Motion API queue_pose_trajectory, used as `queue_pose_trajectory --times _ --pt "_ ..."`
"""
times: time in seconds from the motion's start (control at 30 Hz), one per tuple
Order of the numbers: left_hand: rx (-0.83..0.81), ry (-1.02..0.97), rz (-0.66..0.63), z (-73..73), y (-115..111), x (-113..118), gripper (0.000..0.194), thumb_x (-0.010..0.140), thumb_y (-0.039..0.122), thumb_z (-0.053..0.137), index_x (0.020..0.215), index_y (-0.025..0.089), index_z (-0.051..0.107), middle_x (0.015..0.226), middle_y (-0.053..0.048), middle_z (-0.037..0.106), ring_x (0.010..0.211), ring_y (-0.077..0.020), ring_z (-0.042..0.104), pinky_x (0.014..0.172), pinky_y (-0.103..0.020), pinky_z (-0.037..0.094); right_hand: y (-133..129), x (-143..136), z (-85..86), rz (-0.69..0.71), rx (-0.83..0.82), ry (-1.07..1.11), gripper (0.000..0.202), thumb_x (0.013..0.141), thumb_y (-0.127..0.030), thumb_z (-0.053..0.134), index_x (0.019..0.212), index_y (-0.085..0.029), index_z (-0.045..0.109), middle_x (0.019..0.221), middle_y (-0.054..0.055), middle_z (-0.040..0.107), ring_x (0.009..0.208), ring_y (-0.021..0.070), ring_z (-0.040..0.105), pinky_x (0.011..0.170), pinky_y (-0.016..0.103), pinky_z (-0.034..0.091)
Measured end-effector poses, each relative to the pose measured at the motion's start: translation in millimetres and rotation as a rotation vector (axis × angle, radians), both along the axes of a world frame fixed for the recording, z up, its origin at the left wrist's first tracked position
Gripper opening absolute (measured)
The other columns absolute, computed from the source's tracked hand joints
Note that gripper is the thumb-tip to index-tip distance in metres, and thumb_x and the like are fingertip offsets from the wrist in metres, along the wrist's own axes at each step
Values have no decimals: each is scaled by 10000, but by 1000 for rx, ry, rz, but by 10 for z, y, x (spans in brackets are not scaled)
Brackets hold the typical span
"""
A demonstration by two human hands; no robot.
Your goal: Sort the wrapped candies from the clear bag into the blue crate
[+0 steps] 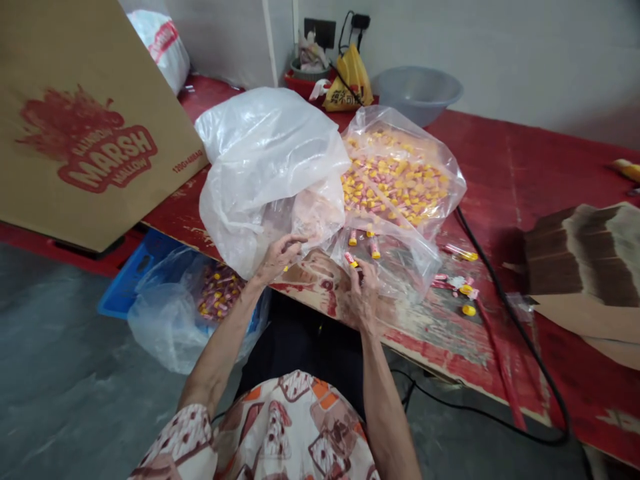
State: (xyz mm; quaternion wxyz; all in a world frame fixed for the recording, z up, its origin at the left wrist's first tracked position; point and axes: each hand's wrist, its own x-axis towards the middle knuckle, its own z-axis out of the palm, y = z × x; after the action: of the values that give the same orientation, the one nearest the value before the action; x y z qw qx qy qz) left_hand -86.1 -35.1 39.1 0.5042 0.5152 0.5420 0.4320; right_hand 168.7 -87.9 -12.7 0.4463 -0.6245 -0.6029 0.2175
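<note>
My right hand (364,290) pinches a small pink tube with a yellow cap (351,260) over the table's front edge. My left hand (281,259) is at the mouth of a large whitish plastic bag (270,140), its fingers stretched out and apart. A small yellow bit (285,268) shows just below those fingers; whether they touch it I cannot tell. Pale pink pieces (317,213) show through the whitish bag's film. To its right lies a clear bag (453,187) full of similar pink and yellow tubes. Several loose tubes (375,248) lie near its mouth.
Below the table at left, a blue crate (131,277) holds a bag of tubes. A big cardboard box (100,133) stands left. Rightward are loose caps (469,310), a black cable (515,320) and stacked cardboard (580,260). A basin (420,90) stands behind.
</note>
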Motion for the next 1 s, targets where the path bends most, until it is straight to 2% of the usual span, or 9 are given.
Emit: queue_pose_trajectory --times 0.1,0.17,0.33,0.53,0.6,0.7,0.8,0.87,1.0 --pt "-53 -12 -206 -29 2 111 411 911 510 754 1135 174 827 578 58 527 480 -97 443 473 -215 356 -41 46 54 149 -30 136 394 1135 -460 527 1291 -226 804 1210 99 775 1014 231 704 968 381 576" --pt "-86 -13 -288 -49 8 174 401 920 504 757 1135 174 833 559 63 519 468 -101 461 475 -216 385 -53 63 68 220 -56 167 396 1121 -475 558 1289 -220 810 1160 86 780 956 218 705 932 365 589" --pt "-156 -4 -353 -72 68 211 400 943 496 748 1146 163 837 590 42 564 473 -109 508 475 -218 414 -37 68 15 260 -101 195 422 1112 -490 566 1315 -214 813 1185 88 801 880 200 705 876 351 614" --pt "-135 211 -425 36 157 195 362 977 472 695 1105 172 851 555 33 559 451 -130 502 458 -230 385 -22 8 -125 253 -30 106 428 1069 -388 638 1447 -234 764 1262 114 818 1048 258 765 1035 442 638" --pt "-48 317 -465 106 188 232 334 983 433 653 1080 190 859 673 -10 685 565 -154 614 539 -239 476 -17 -18 -151 249 14 84 379 1069 -329 629 1405 -235 775 1293 127 796 1134 271 763 1082 462 631" --pt "124 509 -480 198 230 348 284 982 353 617 1035 218 861 946 -48 824 852 -198 747 796 -275 602 -12 -45 -157 252 69 86 289 1077 -270 597 1274 -242 807 1341 141 742 1241 279 736 1105 460 627" --pt "259 692 -528 249 248 518 248 989 283 626 1076 211 847 1030 -57 839 966 -220 763 956 -318 609 -29 -37 -138 187 118 106 365 1050 -217 558 1343 -228 774 1394 151 714 1311 279 708 1152 469 604" --pt "339 773 -589 255 237 653 219 1005 249 642 1105 201 830 1076 -73 836 1023 -228 768 1010 -334 597 -55 -4 -121 77 134 103 432 1012 -185 521 1381 -217 743 1408 149 716 1351 278 687 1197 484 575" --pt "416 908 -638 217 173 921 124 1026 232 684 1086 205 790 1098 -87 823 1025 -241 766 931 -325 577 -101 88 -102 -228 120 171 403 1018 -202 458 1325 -214 719 1327 136 746 1290 264 697 1192 477 564"
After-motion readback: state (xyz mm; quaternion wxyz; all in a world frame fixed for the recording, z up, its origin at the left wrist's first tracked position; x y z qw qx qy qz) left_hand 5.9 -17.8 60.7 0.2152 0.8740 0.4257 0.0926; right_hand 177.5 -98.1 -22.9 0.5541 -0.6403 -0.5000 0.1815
